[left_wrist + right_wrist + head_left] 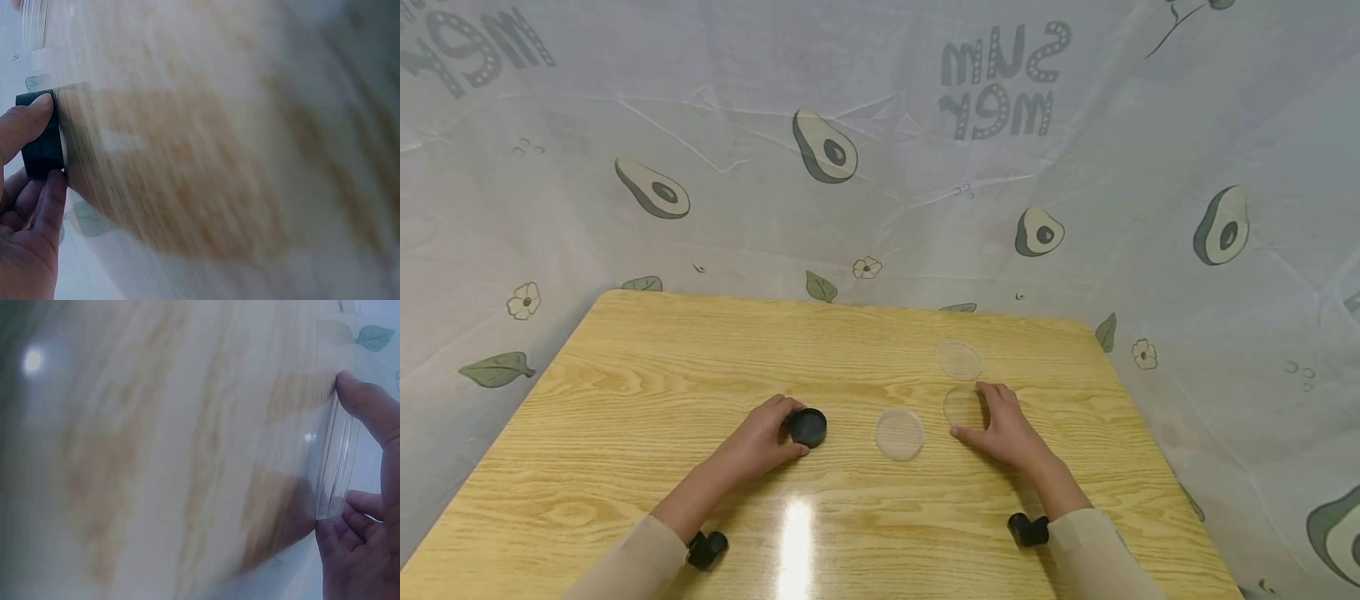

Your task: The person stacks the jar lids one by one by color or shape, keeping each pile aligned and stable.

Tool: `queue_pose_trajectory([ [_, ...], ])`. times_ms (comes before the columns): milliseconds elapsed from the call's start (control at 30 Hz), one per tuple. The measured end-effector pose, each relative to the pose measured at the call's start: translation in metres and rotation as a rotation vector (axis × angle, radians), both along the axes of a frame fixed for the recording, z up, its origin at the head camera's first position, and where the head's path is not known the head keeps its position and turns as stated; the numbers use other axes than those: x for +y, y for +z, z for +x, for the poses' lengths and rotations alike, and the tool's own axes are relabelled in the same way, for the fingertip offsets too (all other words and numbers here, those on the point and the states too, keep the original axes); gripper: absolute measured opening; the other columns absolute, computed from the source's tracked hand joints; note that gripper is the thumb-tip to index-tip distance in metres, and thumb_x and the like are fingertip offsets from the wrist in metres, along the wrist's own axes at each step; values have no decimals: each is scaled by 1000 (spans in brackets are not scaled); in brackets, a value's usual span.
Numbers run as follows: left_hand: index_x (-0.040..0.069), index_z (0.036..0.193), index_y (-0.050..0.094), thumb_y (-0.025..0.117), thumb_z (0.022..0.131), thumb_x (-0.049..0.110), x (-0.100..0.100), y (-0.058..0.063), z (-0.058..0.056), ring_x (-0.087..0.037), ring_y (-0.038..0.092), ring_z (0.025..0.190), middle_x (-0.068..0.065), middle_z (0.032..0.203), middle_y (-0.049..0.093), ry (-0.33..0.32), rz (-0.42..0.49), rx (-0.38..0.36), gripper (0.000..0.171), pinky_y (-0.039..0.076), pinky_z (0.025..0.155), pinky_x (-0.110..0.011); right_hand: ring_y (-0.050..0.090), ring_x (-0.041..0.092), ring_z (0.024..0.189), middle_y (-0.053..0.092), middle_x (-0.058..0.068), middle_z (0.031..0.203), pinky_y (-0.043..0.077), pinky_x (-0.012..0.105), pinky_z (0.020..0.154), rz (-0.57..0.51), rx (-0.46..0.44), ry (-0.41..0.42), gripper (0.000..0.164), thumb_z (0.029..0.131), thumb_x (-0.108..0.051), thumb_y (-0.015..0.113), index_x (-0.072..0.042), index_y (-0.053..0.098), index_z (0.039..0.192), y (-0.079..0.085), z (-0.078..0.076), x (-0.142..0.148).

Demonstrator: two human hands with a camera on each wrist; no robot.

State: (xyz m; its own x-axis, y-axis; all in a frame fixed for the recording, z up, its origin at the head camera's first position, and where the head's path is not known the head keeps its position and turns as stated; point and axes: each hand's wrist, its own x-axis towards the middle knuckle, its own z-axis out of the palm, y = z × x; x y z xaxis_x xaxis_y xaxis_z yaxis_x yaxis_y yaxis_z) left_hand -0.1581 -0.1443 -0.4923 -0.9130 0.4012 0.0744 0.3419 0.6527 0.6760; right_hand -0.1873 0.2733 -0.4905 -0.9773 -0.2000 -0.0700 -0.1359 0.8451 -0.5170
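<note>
With thumb and fingers, my left hand (pixel 769 442) grips a small black round dish (pixel 809 427) by its sides. The dish has a raised rim and a flat inside, and in the left wrist view the black dish (pixel 42 137) shows its low side wall, close to the tabletop. On the right, my right hand (pixel 1006 427) holds a clear, shallow petri dish (pixel 959 407) between thumb and fingertips. Its transparent side (pixel 336 465) shows in the right wrist view. A second clear petri dish (pixel 899 433) lies between the hands. Another clear round piece (pixel 959 361) lies just beyond the right hand.
Everything lies on a wood-grain table (pixel 700 350) with rounded far corners. A pale cloth (pixel 745 217) printed with avocados and leaves hangs behind and beside it. Black wrist cameras (pixel 707 550) sit by both sleeves. Light glares on the near table surface.
</note>
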Motion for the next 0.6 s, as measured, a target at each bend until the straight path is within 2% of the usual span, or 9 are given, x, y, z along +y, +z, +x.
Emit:
queue_pose_trajectory([
  [200, 1, 128, 65, 88, 86, 15, 1, 1, 1, -24, 67, 105, -11, 117, 65, 2, 4, -4, 49, 58, 88, -41, 37, 49, 147, 36, 31, 157, 40, 68, 115, -9, -16, -4, 100, 91, -52, 79, 4, 32, 159, 2, 4, -1],
  [600, 0, 127, 65, 88, 86, 15, 1, -1, 1, -24, 67, 104, -12, 116, 65, 3, 16, -2, 49, 59, 87, -39, 40, 50, 144, 41, 32, 153, 41, 68, 114, 0, 2, -7, 100, 89, -51, 81, 7, 35, 157, 5, 12, 0],
])
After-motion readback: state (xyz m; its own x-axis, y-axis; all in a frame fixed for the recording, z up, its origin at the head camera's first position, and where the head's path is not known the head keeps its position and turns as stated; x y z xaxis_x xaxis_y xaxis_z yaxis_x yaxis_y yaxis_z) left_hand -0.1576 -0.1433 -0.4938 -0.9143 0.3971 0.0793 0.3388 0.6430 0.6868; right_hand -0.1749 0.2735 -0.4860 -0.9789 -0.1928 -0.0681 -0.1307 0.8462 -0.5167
